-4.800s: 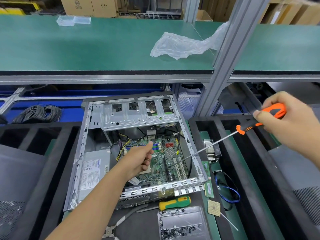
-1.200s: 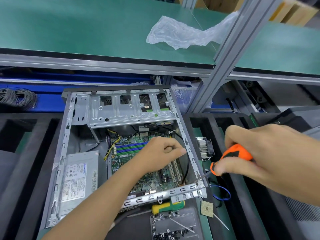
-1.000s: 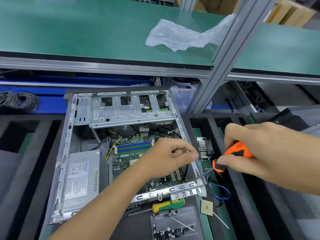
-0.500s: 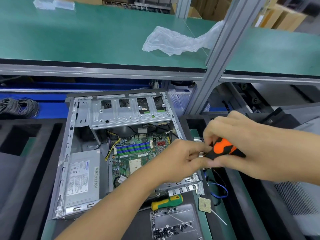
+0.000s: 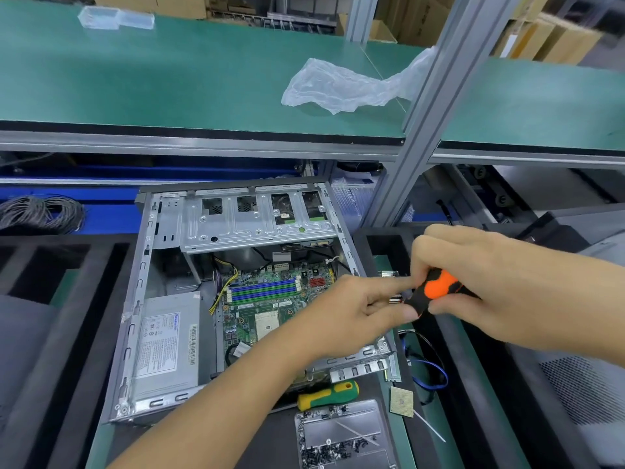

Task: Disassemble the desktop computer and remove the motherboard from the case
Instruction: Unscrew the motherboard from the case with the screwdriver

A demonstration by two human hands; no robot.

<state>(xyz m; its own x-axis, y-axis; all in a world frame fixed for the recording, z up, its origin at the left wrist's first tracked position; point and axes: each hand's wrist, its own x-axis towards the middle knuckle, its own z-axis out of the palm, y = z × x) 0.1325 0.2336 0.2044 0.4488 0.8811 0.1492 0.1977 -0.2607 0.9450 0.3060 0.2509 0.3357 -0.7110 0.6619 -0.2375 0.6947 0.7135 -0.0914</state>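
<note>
Here both hands grip the screwdriver, fingers curled, hiding its shaft.

Open steel case lies flat, green motherboard inside

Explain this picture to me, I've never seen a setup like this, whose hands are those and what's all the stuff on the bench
There is no robot here. The one view comes from a camera worn on a person's head, looking down at their own hands. An open desktop computer case lies on the bench, with the green motherboard and a grey power supply inside. The right hand grips an orange and black screwdriver. The left hand reaches across to its lower end and seems to pinch something there; what exactly is hidden. Nearer the camera lie a green and yellow screwdriver, a metal tray of small screws and a loose processor chip. A crumpled plastic bag sits on the green shelf above.
</note>
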